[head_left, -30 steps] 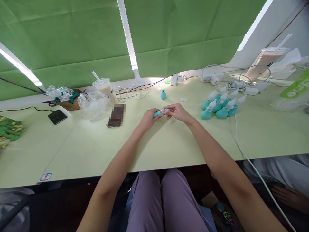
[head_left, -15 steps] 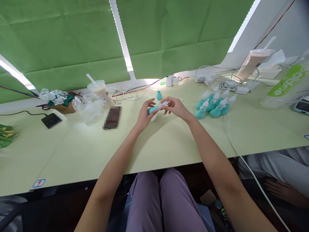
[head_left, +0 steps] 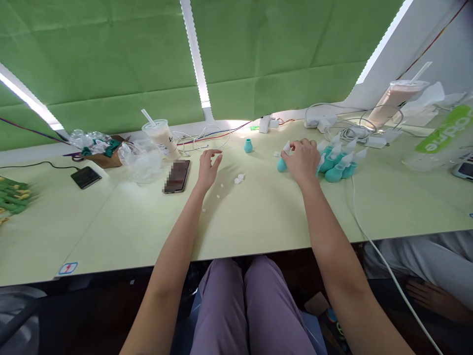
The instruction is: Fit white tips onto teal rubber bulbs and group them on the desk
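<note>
the right hand hides part of the bulb beneath its fingers and covers the near side of the bulb cluster, so the full count there is hard to make out. the phone's screen is partly pixelated. the bottle and the green bundle are cut off by the frame's sides, and at lower right a grey trouser leg runs out of view.

at the back left of the desk sit a box, a crumpled bag and a cup; at the back right, coiled white cables and a pink cup stand behind the cluster. a few white bits lie between the hands, and a lone teal base stands beyond them, well apart from the cluster.

the bulb is round and teal below, with a white pointed tip leaning slightly right; it is on the desk, just left of the cluster. the right thumb and forefinger curl close about its upper part, though whether they grip it cannot be told. the left hand is empty beside the phone, thumb and fingers loosely parted.
</note>
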The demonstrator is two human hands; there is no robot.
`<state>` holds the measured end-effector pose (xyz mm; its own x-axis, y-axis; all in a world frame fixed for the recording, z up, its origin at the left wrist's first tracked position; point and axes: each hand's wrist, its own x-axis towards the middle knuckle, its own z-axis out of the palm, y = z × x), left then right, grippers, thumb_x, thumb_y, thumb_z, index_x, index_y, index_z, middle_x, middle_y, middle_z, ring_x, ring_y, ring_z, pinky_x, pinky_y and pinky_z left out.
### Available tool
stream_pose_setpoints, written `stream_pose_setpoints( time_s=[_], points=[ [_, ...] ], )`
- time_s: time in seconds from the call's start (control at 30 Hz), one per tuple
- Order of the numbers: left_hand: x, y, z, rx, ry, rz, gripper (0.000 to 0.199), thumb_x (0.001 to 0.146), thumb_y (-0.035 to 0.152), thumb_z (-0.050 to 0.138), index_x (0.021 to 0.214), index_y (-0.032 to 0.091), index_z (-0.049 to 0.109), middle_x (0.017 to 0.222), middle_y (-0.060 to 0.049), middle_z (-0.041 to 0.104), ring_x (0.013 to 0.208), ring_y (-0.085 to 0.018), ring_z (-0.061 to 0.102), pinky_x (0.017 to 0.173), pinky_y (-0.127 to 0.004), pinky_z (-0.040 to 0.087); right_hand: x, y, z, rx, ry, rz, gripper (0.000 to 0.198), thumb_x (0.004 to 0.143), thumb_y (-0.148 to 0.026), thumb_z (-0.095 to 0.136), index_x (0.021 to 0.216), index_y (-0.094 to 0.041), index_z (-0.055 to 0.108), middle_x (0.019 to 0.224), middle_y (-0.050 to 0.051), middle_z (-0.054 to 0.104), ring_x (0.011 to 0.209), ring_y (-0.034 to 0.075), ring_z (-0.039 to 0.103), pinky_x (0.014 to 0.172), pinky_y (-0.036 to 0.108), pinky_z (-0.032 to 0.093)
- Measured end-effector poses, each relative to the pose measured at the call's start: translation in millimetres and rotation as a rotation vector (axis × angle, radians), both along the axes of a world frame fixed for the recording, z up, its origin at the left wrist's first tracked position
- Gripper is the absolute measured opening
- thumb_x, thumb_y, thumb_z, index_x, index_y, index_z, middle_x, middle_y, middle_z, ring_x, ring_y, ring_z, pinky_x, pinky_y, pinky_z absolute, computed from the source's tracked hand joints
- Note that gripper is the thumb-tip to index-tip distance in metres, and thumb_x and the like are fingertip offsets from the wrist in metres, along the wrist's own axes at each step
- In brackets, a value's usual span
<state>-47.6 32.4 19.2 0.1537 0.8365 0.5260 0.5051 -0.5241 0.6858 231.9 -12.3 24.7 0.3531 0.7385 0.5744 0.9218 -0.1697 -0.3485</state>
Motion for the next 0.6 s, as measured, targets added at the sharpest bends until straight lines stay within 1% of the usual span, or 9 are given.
stream_pose_setpoints(
  time_s=[0.13, 0.3, 0.43, 0.6],
  points=[
    [-1.2, 0.8, -2.0, 0.009, 0.088, -0.006, 0.017, 0.088, 0.029, 0.046, 0.095, 0.021, 0.059, 0.106, -0.007, 0.057, 0.105, -0.020, 0.049, 0.086, -0.033, 0.042, 3.6, -7.1, 2.9, -0.046, -0.108, -0.090, 0.035, 0.083, -0.041, 0.047, 0.086, -0.010, 0.063, 0.102, 0.018, 0.051, 0.105, 0.033, 0.038, 0.083, 0.051, 0.032],
    [-3.0, 4.0, -5.9, 0.010, 0.170, -0.022, 0.016, 0.087, 0.028, 0.046, 0.092, 0.021, 0.060, 0.105, -0.006, 0.059, 0.106, -0.020, 0.049, 0.090, -0.034, 0.039, 7.3, -11.8, 6.6, -0.019, -0.175, -0.109, 0.043, 0.086, -0.047, 0.042, 0.084, -0.011, 0.066, 0.106, 0.018, 0.048, 0.108, 0.034, 0.035, 0.085, 0.057, 0.028],
    [-4.0, 5.2, -5.9, 0.030, 0.216, -0.024, 0.016, 0.087, 0.028, 0.046, 0.090, 0.021, 0.060, 0.102, -0.005, 0.060, 0.101, -0.019, 0.050, 0.095, -0.036, 0.035, 7.7, -11.8, 4.3, -0.021, -0.178, -0.125, 0.042, 0.087, -0.046, 0.040, 0.087, -0.012, 0.066, 0.112, 0.017, 0.047, 0.111, 0.034, 0.034, 0.090, 0.062, 0.021],
    [-6.0, 3.9, -4.7, -0.042, 0.230, -0.016, 0.019, 0.088, 0.030, 0.045, 0.090, 0.021, 0.061, 0.103, -0.006, 0.059, 0.101, -0.020, 0.049, 0.094, -0.036, 0.035, 8.6, -12.1, 1.5, 0.002, -0.162, -0.122, 0.035, 0.082, -0.044, 0.049, 0.094, -0.013, 0.063, 0.113, 0.016, 0.048, 0.114, 0.034, 0.033, 0.096, 0.068, 0.006]
  ],
)
